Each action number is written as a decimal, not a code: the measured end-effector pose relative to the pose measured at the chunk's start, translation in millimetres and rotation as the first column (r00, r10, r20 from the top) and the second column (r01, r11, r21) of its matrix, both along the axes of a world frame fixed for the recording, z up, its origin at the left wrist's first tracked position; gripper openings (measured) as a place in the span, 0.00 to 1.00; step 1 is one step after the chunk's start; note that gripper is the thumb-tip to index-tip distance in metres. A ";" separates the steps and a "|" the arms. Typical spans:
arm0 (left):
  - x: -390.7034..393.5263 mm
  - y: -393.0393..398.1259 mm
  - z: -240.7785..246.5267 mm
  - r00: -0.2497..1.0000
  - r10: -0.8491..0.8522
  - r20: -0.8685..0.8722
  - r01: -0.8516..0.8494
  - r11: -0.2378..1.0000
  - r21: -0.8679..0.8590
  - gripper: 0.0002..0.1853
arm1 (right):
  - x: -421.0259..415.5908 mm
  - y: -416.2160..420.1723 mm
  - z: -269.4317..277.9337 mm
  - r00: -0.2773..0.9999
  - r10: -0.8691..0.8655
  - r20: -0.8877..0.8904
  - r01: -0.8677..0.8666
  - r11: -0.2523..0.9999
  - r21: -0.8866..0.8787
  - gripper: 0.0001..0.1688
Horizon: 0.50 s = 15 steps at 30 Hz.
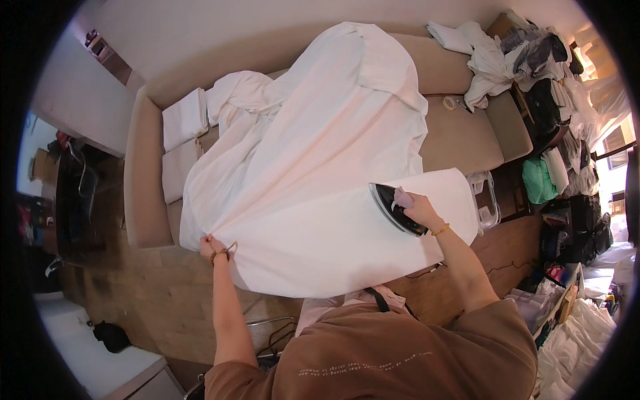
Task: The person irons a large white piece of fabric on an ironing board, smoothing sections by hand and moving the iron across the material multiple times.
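Observation:
A large white sheet [320,150] covers most of an ironing board [452,192] and spreads back over the sofa in folds. My left hand [212,247] pinches the sheet's near-left edge, and creases fan out from my fingers. At the right, my right hand [417,209] is closed around the handle of a black clothes iron [395,210], which has a pinkish cloth wrapped on its grip. The iron rests on the smooth part of the sheet, its pointed end towards the upper left. Its soleplate's underside is hidden.
Behind the board stands a beige sofa [457,135], with folded white cloths [185,120] at its left end and a tape roll [449,103] on its right seat. Piled clothes [500,60] and bags crowd the right side. A cord [505,267] crosses the wooden floor.

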<state>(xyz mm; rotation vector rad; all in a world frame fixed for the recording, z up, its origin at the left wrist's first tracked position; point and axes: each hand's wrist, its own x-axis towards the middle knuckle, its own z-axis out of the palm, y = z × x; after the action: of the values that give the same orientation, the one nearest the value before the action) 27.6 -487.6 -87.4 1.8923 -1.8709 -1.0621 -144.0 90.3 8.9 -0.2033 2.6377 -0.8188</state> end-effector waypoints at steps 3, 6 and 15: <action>-6.3 22.3 42.4 0.995 0.035 -0.098 -0.041 0.997 -0.061 0.10 | -21.3 26.2 11.7 0.999 0.052 -0.007 -0.052 0.999 0.015 0.24; 1.3 20.1 40.8 0.987 0.027 -0.160 -0.058 0.980 -0.191 0.11 | -42.0 97.6 -18.9 0.971 -0.166 -0.173 0.182 0.980 0.079 0.22; -4.9 -11.4 -11.9 0.955 -0.173 0.240 0.082 0.935 0.346 0.16 | -38.3 154.6 -43.5 0.599 -0.744 0.295 0.801 0.565 -0.200 0.06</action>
<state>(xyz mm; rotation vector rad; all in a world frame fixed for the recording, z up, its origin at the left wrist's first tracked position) 22.7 -499.0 -99.3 2.2221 -2.0959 -1.2907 -182.4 244.9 -34.6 1.0122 2.3344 -1.4467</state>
